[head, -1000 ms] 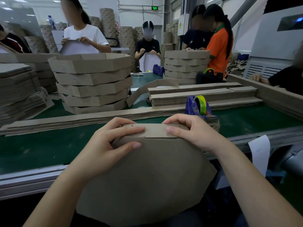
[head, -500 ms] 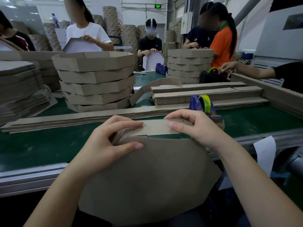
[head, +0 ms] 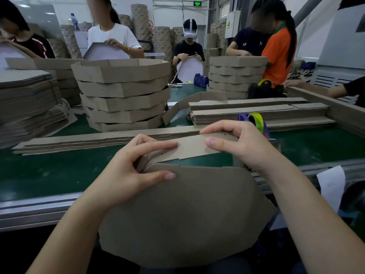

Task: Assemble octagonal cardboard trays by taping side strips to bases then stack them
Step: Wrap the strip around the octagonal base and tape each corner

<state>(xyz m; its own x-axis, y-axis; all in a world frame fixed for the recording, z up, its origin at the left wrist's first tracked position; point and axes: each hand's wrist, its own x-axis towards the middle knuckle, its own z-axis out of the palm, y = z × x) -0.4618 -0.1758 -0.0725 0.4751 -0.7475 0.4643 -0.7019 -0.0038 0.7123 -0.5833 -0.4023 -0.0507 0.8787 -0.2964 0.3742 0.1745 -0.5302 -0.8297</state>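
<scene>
A brown octagonal cardboard base stands tilted in front of me at the near edge of the belt. Above its top edge a cardboard side strip is lifted clear, slanting up to the right. My left hand pinches the strip's left end against the base, thumb lying on the base face. My right hand pinches the strip's right part between thumb and curled fingers. A stack of finished octagonal trays stands on the green belt at the back left.
A tape dispenser sits just behind my right hand. Flat strips lie across the belt, with more piled at the right. Flat bases are stacked far left. A second tray stack and several working people stand behind.
The side strip has lifted off the base's top edge, opening a gap that shows the belt. My right hand rose with it; my left hand stayed put.
</scene>
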